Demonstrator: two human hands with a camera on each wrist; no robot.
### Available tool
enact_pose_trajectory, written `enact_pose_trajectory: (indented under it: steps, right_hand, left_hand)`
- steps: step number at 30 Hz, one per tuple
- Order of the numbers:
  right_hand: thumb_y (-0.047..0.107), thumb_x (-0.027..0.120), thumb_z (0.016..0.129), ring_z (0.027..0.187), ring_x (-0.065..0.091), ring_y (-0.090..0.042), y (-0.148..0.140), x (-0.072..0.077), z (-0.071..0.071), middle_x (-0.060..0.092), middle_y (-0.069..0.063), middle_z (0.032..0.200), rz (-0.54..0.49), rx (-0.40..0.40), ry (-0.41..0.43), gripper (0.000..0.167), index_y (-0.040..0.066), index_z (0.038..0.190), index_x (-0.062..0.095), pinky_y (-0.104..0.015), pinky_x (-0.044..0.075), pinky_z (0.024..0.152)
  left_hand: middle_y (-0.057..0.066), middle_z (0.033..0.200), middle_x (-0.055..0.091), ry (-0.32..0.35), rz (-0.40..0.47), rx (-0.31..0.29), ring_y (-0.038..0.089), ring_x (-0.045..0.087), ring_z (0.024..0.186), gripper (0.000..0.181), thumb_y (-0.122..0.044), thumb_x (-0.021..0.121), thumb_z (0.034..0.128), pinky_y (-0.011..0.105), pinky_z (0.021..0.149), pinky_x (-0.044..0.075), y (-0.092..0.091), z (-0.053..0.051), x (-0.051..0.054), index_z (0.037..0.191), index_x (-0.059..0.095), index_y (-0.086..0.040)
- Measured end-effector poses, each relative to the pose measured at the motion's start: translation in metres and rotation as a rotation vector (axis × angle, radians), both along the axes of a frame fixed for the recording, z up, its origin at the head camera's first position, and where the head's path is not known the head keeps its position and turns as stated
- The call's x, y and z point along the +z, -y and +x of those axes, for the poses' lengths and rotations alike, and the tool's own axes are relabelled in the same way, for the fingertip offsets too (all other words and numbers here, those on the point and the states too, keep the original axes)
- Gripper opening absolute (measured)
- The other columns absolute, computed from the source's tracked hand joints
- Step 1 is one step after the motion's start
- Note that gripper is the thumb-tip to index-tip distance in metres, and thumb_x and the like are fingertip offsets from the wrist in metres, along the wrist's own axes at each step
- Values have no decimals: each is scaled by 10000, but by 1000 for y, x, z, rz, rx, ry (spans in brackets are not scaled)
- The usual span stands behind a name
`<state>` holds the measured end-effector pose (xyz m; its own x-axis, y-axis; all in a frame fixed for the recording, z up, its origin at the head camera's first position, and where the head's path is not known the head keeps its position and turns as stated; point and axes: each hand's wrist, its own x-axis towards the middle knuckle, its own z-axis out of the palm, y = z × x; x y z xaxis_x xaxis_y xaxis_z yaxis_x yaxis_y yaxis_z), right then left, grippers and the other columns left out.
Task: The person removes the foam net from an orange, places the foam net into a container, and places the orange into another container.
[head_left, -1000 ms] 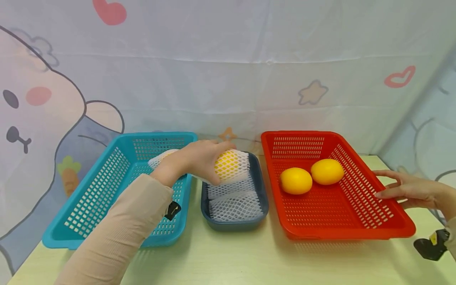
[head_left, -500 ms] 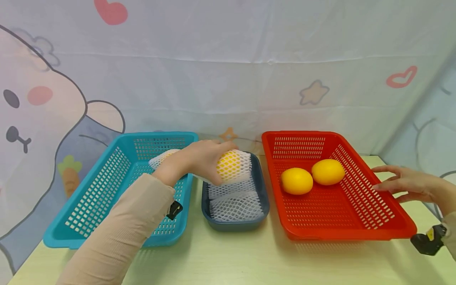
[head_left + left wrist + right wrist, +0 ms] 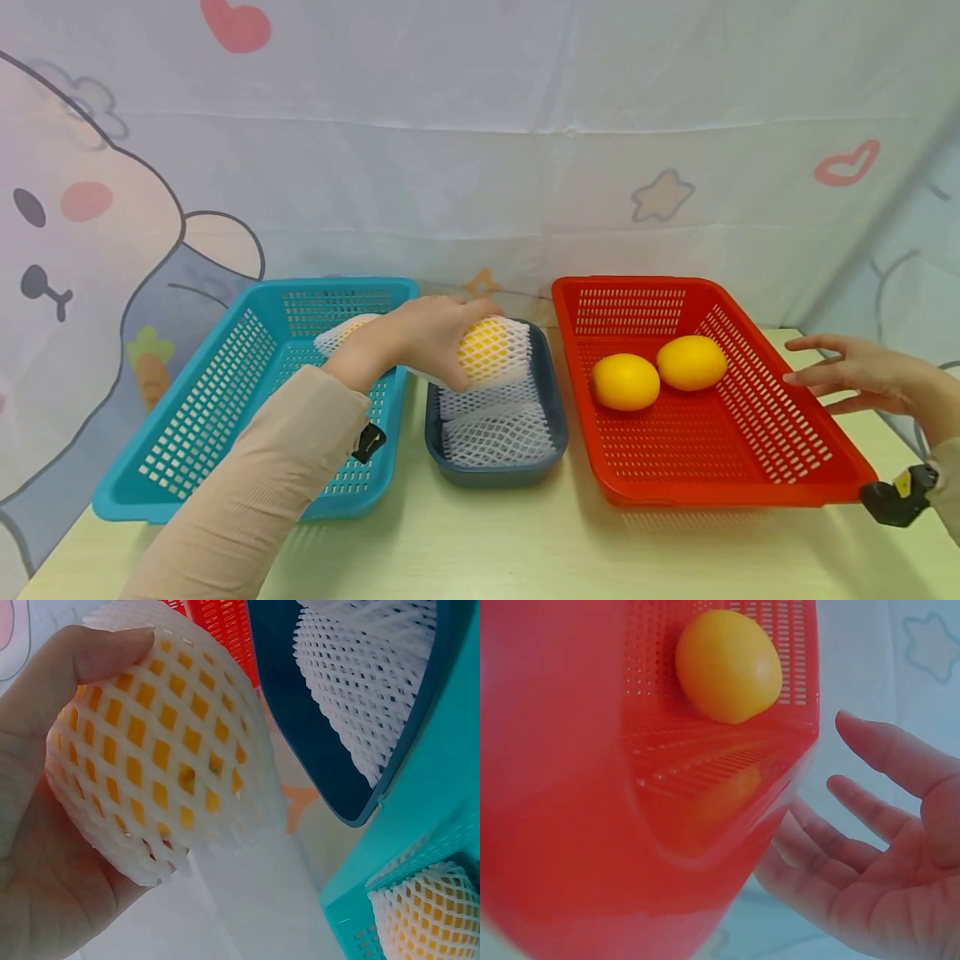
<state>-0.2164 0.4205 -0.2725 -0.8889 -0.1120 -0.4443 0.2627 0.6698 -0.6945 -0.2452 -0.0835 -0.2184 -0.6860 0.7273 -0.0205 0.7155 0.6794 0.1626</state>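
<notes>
My left hand (image 3: 420, 337) grips a yellow oval fruit (image 3: 161, 750) in a white foam net, above the far part of the dark blue tray (image 3: 497, 475). The left wrist view shows my thumb lying along the net. White foam nets (image 3: 498, 433) lie in that tray. My right hand (image 3: 873, 375) is spread loosely by the right side of the red basket (image 3: 705, 492) and holds nothing; whether a fingertip touches the basket I cannot tell. Inside the red basket sit two bare yellow fruits, a left one (image 3: 626, 382) and a right one (image 3: 692, 362).
To the left stands a turquoise basket (image 3: 135, 510). A second netted fruit (image 3: 431, 915) lies in it, partly hidden by my left wrist in the head view. Everything stands on a pale table (image 3: 510, 550), with a printed curtain (image 3: 465, 150) hanging behind.
My right hand has risen slightly and its fingers have spread a little at the red basket's right rim. My left hand and its netted fruit have barely moved.
</notes>
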Motion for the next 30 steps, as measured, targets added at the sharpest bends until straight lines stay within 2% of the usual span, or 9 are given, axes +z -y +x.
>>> enact_pose_trajectory:
  steps: [10,20,30]
  right_hand:
    - [285,569,928,925,576,-208,6,10,-1,584,-75,1073,27,-28,-39,797,-121,1396,67,-455,502,811]
    - [279,583,919,886,574,-202,20,20,-4,560,-156,1082,65,-31,-63,776,-119,1386,108,-435,517,786]
    - [236,577,925,908,576,-205,29,25,-3,567,-79,1066,21,4,-74,751,-113,1399,111,-420,514,798]
  left_hand:
    - [3,961,534,11,-26,6,190,505,823,746,-290,700,676,327,674,402,-1,0,1,1353,397,-207]
    - [1,939,526,4,-29,-2,188,497,812,735,-273,695,662,324,658,393,-2,0,1,1337,409,-213]
    - [-4,932,530,-1,-26,-11,185,498,808,721,-293,704,670,324,661,395,-1,1,2,1326,416,-214]
